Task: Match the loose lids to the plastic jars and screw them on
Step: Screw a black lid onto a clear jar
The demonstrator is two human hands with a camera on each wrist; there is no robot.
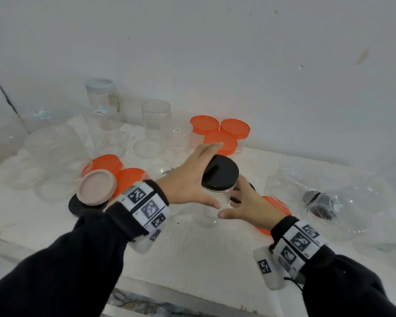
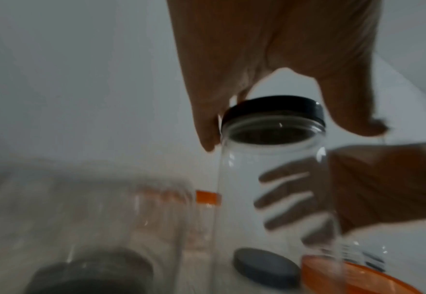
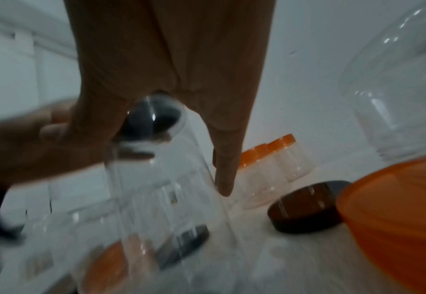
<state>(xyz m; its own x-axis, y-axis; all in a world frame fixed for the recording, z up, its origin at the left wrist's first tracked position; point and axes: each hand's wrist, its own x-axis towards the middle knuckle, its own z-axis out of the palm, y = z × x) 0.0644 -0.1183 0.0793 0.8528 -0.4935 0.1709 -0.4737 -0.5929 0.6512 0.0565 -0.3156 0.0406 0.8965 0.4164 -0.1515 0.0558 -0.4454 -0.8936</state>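
Observation:
A clear plastic jar (image 1: 218, 197) stands upright on the white table with a black lid (image 1: 221, 171) on its mouth. My left hand (image 1: 188, 181) spans the lid from the left with fingers straight and spread; in the left wrist view one finger touches the black lid (image 2: 272, 107) at its rim and the thumb stands off it. My right hand (image 1: 249, 207) wraps the jar body from the right. Its fingers (image 2: 282, 199) show through the jar wall (image 2: 242, 228). In the right wrist view the thumb (image 3: 224, 175) lies down the jar (image 3: 169, 189).
Three orange-lidded jars (image 1: 220, 133) stand at the back. Loose orange lids (image 1: 108, 163) and a pink lid (image 1: 96, 187) on a black lid lie left. Open clear jars (image 1: 156, 115) crowd the back left. An orange lid (image 1: 276, 205) lies under my right wrist. Tipped clear jars (image 1: 318, 202) lie right.

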